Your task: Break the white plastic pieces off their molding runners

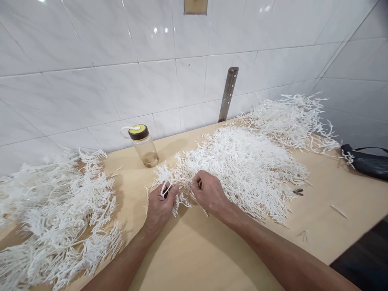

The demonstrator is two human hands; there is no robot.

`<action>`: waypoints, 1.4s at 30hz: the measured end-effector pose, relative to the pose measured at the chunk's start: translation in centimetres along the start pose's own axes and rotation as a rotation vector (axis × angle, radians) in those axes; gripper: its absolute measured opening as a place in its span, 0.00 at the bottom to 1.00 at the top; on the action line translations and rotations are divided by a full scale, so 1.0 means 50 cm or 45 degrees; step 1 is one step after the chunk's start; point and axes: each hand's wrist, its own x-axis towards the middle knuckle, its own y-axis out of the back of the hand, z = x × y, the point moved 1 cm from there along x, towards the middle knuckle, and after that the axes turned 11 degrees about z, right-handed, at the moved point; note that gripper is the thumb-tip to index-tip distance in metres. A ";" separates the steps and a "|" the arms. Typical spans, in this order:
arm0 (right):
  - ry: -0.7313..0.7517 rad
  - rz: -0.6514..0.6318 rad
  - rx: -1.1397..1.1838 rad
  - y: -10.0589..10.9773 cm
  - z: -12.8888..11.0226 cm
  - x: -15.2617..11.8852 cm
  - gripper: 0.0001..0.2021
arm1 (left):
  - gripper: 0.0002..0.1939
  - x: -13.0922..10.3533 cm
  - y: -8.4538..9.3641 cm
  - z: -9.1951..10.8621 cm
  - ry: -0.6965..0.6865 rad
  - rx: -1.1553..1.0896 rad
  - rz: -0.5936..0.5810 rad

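My left hand [161,202] is closed on a small white branched piece [164,174], whose thin twigs stick out above and beside the fingers. Just to the right, my right hand [209,192] has its fingers pinched together at the left front edge of a large heap of short white sticks [245,165]; whatever lies between those fingertips is too small to make out. Both hands are over the wooden table, a short gap apart.
Branched white pieces [60,214] pile up at the left, with more [291,117] at the back right. A clear bottle [145,149] stands near the tiled wall. A metal strip [228,95] leans there. A black bag [368,161] lies far right.
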 end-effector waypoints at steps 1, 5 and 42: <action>-0.028 0.024 0.030 0.006 0.003 0.005 0.05 | 0.19 -0.001 -0.001 0.003 0.024 -0.009 -0.022; -0.029 0.149 0.089 0.031 0.005 0.019 0.05 | 0.21 0.001 -0.001 0.010 0.072 -0.056 -0.075; -0.084 -0.355 0.479 0.013 -0.019 -0.001 0.13 | 0.26 -0.008 -0.007 0.021 0.378 -0.496 -0.330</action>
